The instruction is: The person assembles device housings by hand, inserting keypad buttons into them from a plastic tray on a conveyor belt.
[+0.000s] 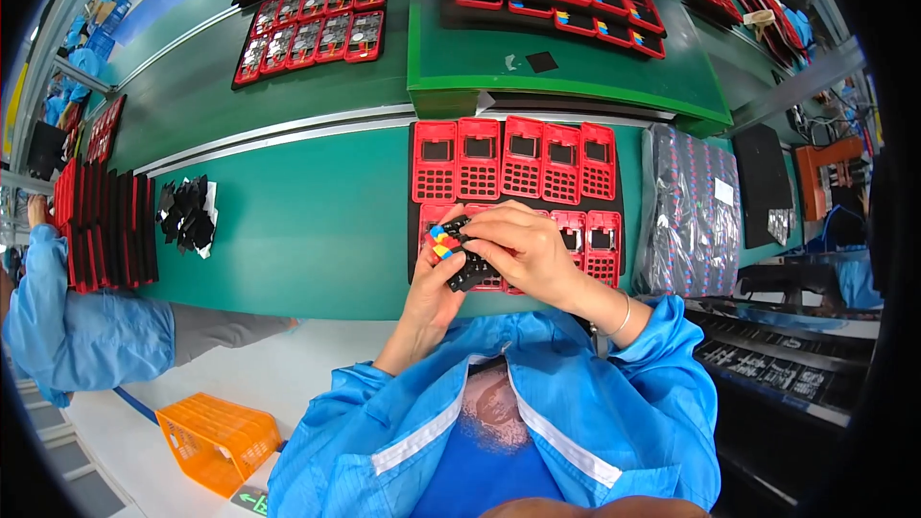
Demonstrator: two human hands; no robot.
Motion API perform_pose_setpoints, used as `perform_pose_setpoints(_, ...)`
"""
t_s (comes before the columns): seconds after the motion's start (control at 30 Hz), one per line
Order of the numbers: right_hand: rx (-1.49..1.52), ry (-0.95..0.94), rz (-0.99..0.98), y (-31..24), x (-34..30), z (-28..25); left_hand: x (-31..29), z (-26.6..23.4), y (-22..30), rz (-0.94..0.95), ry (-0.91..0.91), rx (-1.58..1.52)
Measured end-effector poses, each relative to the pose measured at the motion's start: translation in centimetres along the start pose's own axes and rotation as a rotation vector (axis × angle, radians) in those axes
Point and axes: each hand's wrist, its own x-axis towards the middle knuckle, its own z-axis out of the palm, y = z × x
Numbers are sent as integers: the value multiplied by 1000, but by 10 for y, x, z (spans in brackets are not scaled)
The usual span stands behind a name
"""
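My left hand (pixel 432 288) is closed round a black rubber keypad (pixel 467 275) with blue, yellow and red keys at one end. Bent over the same keypad, my right hand (pixel 523 251) pinches at its upper edge; whether a small piece is between those fingertips is hidden. Both hands hover above the near row of a black tray (pixel 614 194) filled with red handset housings (pixel 522 155). The far row shows whole, each housing with a dark screen window and key holes. My hands cover part of the near row.
Left on the green bench (pixel 288 240) lie black flat pieces (pixel 188 215) and upright stacked red-and-black trays (pixel 106 225), beside a co-worker's blue sleeve (pixel 43 278). A plastic-wrapped bundle (pixel 686 211) borders my tray's right. Ahead rises a green shelf (pixel 576 86) bearing more housings. An orange crate (pixel 216 436) sits lower left.
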Motion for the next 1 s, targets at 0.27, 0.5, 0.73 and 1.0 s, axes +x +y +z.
perform_pose_setpoints(0.27, 77, -114, 110, -19, 24, 4, -13, -6, 7, -21, 189, -39)
perform_pose_setpoints(0.5, -425, -397, -208, -19, 46, -1, -18, -19, 15, -50, 177, 241)
perform_pose_setpoints(0.73, -170, -236, 266, 27, 74, -3, -33, -17, 44, 40, 181, 160)
perform_pose_setpoints(1.0, 121, -112, 462, 77, 70, 50, -30, -44, 53, 92, 233, 58)
